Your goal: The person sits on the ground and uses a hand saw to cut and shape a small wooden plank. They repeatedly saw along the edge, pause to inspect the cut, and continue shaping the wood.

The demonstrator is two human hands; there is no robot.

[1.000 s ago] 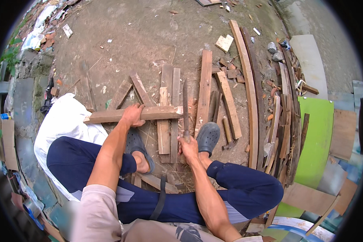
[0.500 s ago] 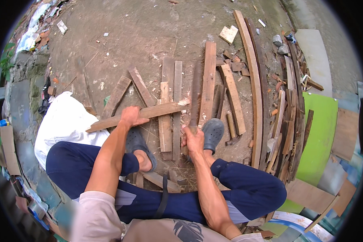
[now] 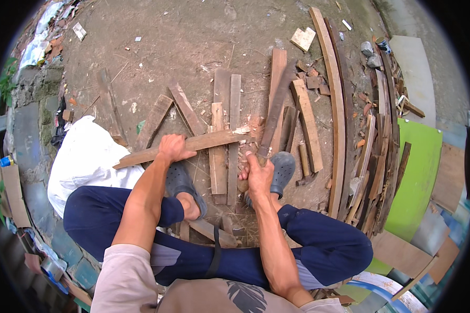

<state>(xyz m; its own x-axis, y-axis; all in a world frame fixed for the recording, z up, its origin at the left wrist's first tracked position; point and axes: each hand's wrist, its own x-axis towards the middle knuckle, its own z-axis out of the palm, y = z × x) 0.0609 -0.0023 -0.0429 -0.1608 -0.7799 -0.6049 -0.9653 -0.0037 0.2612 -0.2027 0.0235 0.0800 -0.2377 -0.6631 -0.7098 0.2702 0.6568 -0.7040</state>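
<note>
My left hand [image 3: 175, 149] is closed around a squared wooden stick [image 3: 211, 140], which slants across in front of me. Its right end is pale and freshly chipped, and it rests over several wood pieces on the ground. In my right hand [image 3: 259, 175] is the wooden handle of a machete [image 3: 277, 112], fingers wrapped round it. The dark, long blade points away from me, leaning right, just right of the stick's chipped end. Below the blade lies a plank [image 3: 278, 65], partly hidden by it.
A white sack [image 3: 86, 161] lies at my left. What looks like a hammer [image 3: 304, 159] is near my right clog [image 3: 283, 169]. Long boards [image 3: 329, 94] and a wood pile [image 3: 378, 167] run along the right, beside a green panel [image 3: 418, 172]. A stone wall [image 3: 28, 130] stands left.
The machete has swung from nearly straight ahead to leaning right, its blade farther from the stick's end. My right hand shifted slightly right. My left hand keeps its grip on the stick.
</note>
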